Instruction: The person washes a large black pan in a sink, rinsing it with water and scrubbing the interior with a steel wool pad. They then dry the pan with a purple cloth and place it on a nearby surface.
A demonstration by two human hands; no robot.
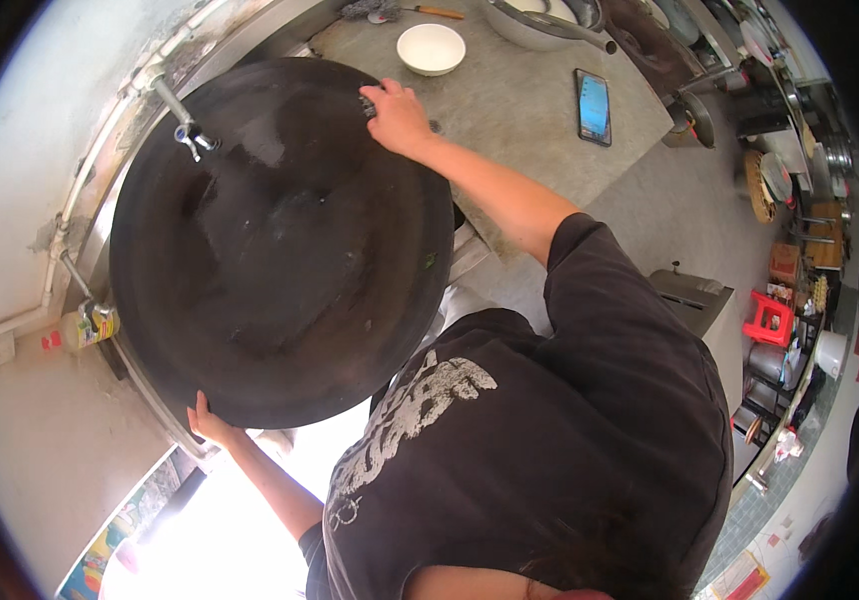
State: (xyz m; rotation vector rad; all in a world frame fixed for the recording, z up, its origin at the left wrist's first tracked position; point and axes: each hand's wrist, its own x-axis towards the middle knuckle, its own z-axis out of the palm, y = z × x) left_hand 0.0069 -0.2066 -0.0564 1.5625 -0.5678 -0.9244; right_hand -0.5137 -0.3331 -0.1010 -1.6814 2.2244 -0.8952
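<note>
A very large dark iron wok (279,247) rests at the wall under a tap (193,139), over what seems to be a sink mostly hidden beneath it. Its inside looks wet in patches, and a small green leaf scrap (430,260) clings near the right side. My left hand (212,427) holds the wok's near-left rim, thumb up and fingers partly hidden. At the far-right rim, my right hand (399,120) grips a dark metal-wire scourer (367,106) against the wok's inner edge.
A white bowl (431,49), a phone (593,107) with a lit screen and a metal basin (542,22) stand on the concrete counter (508,97). A wooden-handled brush (437,12) lies behind. A second tap (92,307) and plastic bottle (88,328) are left. A red stool (768,319) stands right.
</note>
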